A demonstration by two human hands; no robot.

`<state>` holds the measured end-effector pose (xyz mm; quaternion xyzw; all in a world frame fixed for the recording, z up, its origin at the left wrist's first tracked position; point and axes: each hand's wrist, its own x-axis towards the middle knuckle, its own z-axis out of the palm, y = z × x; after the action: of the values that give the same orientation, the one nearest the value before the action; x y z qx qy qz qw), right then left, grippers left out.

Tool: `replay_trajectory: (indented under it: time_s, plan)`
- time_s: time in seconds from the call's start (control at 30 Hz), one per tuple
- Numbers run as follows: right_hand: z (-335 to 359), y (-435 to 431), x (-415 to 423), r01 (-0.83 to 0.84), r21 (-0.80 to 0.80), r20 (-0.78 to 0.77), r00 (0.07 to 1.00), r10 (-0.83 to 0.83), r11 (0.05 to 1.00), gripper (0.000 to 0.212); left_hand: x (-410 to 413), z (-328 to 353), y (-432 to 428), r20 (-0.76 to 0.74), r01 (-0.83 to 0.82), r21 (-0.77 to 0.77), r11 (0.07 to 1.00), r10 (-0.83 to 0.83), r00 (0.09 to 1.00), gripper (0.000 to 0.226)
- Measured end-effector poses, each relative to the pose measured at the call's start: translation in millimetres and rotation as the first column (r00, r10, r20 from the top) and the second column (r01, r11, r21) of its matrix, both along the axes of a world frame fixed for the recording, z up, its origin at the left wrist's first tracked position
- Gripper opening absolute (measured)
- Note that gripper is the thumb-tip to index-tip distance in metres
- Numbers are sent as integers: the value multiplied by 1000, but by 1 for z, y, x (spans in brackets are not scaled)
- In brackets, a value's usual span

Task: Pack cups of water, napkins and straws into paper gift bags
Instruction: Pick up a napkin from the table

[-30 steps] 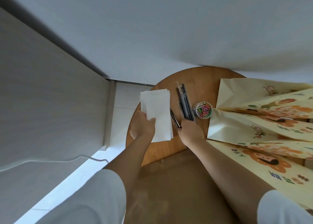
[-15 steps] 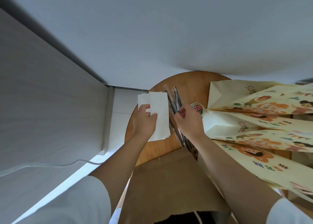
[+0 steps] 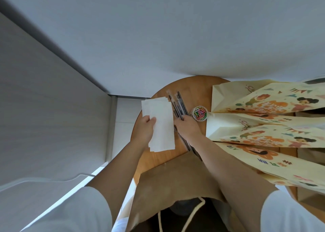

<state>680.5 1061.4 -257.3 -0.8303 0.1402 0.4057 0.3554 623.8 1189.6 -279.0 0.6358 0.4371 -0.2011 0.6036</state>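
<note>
A stack of white napkins [image 3: 163, 126] lies on the round wooden table [image 3: 193, 86]. My left hand [image 3: 145, 129] holds its left edge, thumb on top. Just right of the napkins is a bundle of black straws [image 3: 177, 105] in clear wrappers, and my right hand [image 3: 189, 128] grips them around the middle; their near ends stick out below my hand. A brown paper bag [image 3: 175, 179] with white rope handles stands between my forearms, its mouth open toward me.
A small clear tub of coloured paper clips [image 3: 200, 113] stands right of the straws. Several yellow printed gift bags [image 3: 263, 126] lie flat and overlapping on the table's right side. A wall runs behind the table, and a white cable [image 3: 52, 179] lies on the floor at left.
My right hand slid from the straws' near end up to their middle and closed round them. My left hand moved further up the napkins. The brown bag's mouth came into view.
</note>
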Motion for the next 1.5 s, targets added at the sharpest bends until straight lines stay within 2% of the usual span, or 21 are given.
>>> replay_trajectory:
  time_s: [0.07, 0.13, 0.23, 0.3, 0.37, 0.43, 0.53, 0.63, 0.8, 0.87, 0.97, 1.07, 1.17, 1.27, 1.33, 1.37, 1.43, 1.5]
  plan:
    - [-1, 6, -2, 9, 70, -68, 998, -4, 998, 12, -1, 0, 2, -7, -27, -34, 999, 27, 1000, 14]
    - [-3, 12, -2, 38, 117, -97, 995, -26, 992, 14, -1, 0, 4, -11, -46, -50, 998, 46, 999, 17]
    - [-8, 16, -3, 50, 73, -36, 998, -47, 996, 10, -3, -4, 4, -26, -26, -5, 1000, 26, 999, 19]
    - [-10, 14, -5, 41, 20, 5, 999, -42, 999, 21, -6, -8, 4, -34, -26, 26, 999, 27, 999, 21]
    - [-12, 12, -6, 0, -13, 24, 1000, 0, 1000, 19, -8, -9, 3, -43, -14, 53, 998, 17, 999, 27]
    - [-11, 12, -7, -28, -23, 44, 999, 29, 999, 21, -9, -9, 0, -42, 26, 139, 990, -21, 999, 32]
    - [-13, 12, -8, -102, -65, 57, 993, 106, 993, 35, -9, -7, -2, -12, 100, 374, 922, -103, 995, 34]
    - [-8, 14, -8, -111, -57, 77, 990, 116, 992, 44, -11, -6, -3, 54, 86, 446, 891, -123, 991, 34]
    - [14, 22, -2, -219, 48, 165, 964, 209, 974, 46, -5, 14, -10, 160, 104, 266, 958, -150, 976, 26]
    - [26, 24, 2, -172, 190, 169, 976, 140, 967, 40, 2, 34, -15, 242, 50, 165, 985, -90, 966, 29]
    - [47, 23, 2, -93, 294, 136, 989, 55, 951, 48, 6, 66, -22, 335, 48, 29, 998, -55, 941, 20]
    - [72, 15, -3, 20, 392, 90, 994, -60, 920, 51, -1, 97, -31, 422, 82, 36, 996, -90, 902, 11]
    - [108, 0, -15, 12, 472, 156, 983, -96, 882, 58, -18, 128, -38, 485, 79, 88, 993, -112, 868, 23]
    - [147, -25, -27, 82, 677, 105, 973, -206, 731, 62, -40, 164, -44, 522, 105, 20, 994, -100, 847, 25]
    - [173, -43, -39, 46, 744, 108, 976, -188, 666, 45, -56, 185, -48, 547, 130, 12, 991, -115, 829, 19]
    - [188, -50, -48, 10, 744, 141, 975, -172, 668, 32, -64, 196, -51, 563, 141, 8, 990, -121, 818, 18]
    - [211, -62, -66, -61, 704, 228, 963, -144, 707, 13, -80, 215, -59, 587, 167, 15, 986, -144, 797, 18]
    - [227, -72, -82, -126, 635, 336, 934, -125, 762, 9, -94, 230, -69, 604, 182, 47, 982, -173, 778, 18]
